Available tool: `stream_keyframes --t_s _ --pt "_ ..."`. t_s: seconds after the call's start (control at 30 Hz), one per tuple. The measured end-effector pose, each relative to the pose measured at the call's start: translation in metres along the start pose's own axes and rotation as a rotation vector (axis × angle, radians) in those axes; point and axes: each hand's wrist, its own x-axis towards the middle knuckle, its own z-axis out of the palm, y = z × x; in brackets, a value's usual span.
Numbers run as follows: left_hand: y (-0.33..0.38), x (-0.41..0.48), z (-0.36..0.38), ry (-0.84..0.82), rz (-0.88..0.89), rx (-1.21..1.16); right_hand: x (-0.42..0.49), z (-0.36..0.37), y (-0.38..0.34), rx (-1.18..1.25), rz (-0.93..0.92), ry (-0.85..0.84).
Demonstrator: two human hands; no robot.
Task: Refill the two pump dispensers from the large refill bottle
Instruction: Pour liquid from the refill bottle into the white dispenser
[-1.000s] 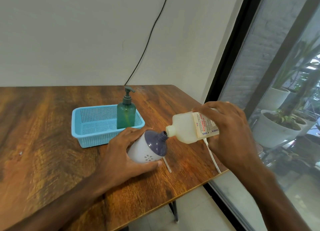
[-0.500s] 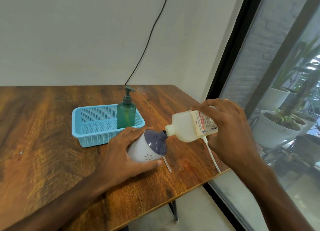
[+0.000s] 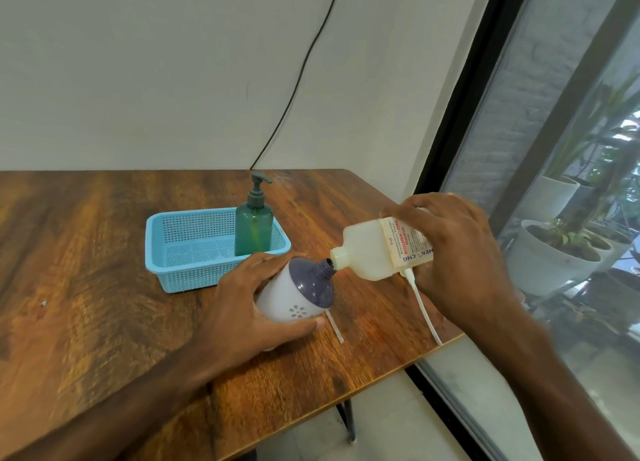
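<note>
My left hand (image 3: 242, 308) grips a white dispenser bottle with a purple shoulder (image 3: 298, 294), tilted toward the right with its neck open and its pump off. My right hand (image 3: 460, 253) holds the large translucent refill bottle (image 3: 374, 249) tipped almost flat, its open mouth touching the dispenser's neck. A green pump dispenser (image 3: 253, 225) stands upright with its pump on, in the right end of a blue basket (image 3: 180, 263). A white pump tube (image 3: 424, 308) lies on the table under the refill bottle; its head is hidden. Another thin tube (image 3: 335, 329) lies beside the white dispenser.
The wooden table (image 3: 86, 287) ends just right of my hands, with its edge running diagonally toward me. Beyond it is a black-framed window (image 3: 460, 121) with potted plants outside. A black cable (image 3: 294, 90) hangs down the wall behind the table.
The refill bottle has lifted slightly at its base, tipping a little more toward the dispenser's neck. My left hand and the white dispenser have stayed in place.
</note>
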Motion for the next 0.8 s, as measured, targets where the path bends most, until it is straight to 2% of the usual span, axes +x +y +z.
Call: stream_keyframes --t_s 0.8 --pt "-0.002 0.001 -0.001 -0.005 -0.089 0.002 0.014 -0.015 -0.018 -0.028 -0.036 -0.066"
